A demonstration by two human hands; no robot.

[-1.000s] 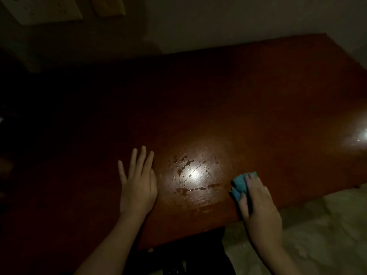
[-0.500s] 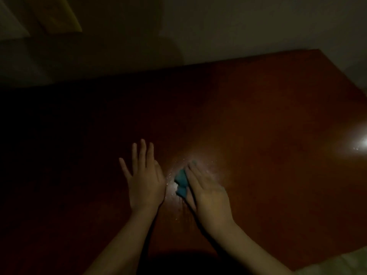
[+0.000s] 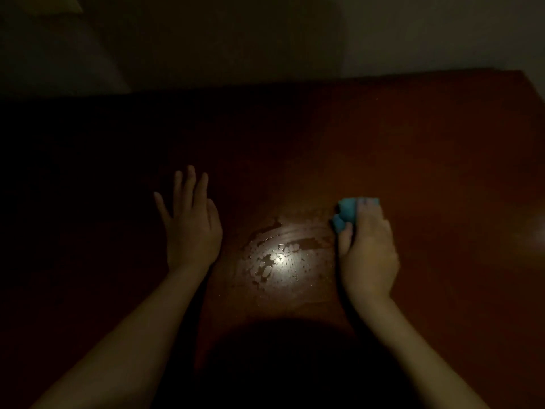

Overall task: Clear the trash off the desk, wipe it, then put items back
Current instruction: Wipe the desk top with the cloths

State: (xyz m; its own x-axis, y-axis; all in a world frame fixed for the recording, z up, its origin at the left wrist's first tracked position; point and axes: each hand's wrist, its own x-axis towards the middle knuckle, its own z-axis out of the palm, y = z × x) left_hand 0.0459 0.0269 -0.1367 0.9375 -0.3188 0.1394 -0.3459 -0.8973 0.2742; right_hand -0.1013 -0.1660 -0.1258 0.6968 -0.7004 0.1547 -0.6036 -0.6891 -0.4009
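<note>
Left hand (image 3: 191,228) flat on desk (image 3: 413,143), left of wet patch (image 3: 283,255). Right hand (image 3: 365,246) right of patch, on cloth (image 3: 346,214). Wall (image 3: 413,33) behind desk.

Over my feed this looked like a dim indoor room, most likely in a home or a small office, though I couldn't tell which. All I had to go on was a broad, polished red-brown wooden bench (image 3: 413,143) set before a plain pale wall (image 3: 442,31), with a single bright glare shining off a wet patch (image 3: 280,258) on its varnish.
</note>
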